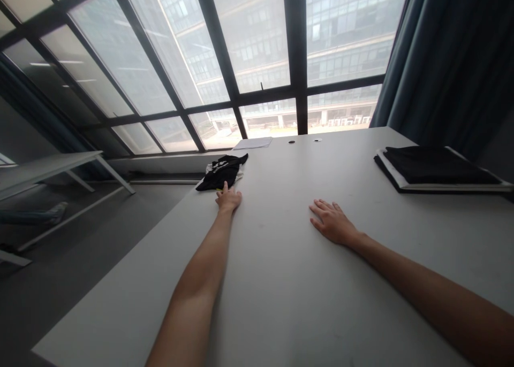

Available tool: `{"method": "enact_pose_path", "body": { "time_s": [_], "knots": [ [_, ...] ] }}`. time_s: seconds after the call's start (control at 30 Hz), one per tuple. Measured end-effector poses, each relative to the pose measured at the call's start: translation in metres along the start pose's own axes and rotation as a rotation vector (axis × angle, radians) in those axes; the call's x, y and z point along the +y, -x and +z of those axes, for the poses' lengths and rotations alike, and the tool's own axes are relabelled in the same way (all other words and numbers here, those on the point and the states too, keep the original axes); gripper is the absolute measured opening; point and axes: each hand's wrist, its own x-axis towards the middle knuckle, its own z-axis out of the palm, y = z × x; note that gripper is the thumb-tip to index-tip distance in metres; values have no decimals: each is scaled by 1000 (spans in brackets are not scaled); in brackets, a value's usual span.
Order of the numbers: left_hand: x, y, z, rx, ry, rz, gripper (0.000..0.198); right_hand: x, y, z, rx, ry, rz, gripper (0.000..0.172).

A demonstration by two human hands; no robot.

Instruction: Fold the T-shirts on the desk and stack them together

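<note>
My left hand (228,198) reaches forward to the near edge of a crumpled black cloth item (223,170) with white lettering. Its fingers are apart, and the index fingertip appears to touch the black fabric. Some pale material shows from beneath this item, but I cannot make out its exact kind. My right hand (331,220) lies palm down on the white table (273,281), fingers stretched out, holding nothing.
At the right lies a flat stack of folded black cloth (437,165) with white layers. White paper sheets (252,143) lie at the far edge near a round cable hole (292,142). Beyond stand windows, a dark curtain (441,62) and another table (48,169), with a person's leg below.
</note>
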Motion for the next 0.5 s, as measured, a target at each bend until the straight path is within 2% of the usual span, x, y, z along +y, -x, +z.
{"method": "enact_pose_path", "body": {
  "time_s": [0.13,0.27,0.37,0.43,0.5],
  "knots": [
    [-1,-2,3,40,34,23,47,0,0,0,2,2,5,55],
    [-2,-2,-1,108,95,96,51,0,0,0,9,-4,4,56],
    [9,5,-8,244,247,321,48,1,0,1,13,-3,2,56],
    [27,19,-11,347,374,521,43,2,-1,2,15,1,0,56],
    [52,40,-12,391,461,741,39,3,-1,3,15,6,-2,55]
  ]
}}
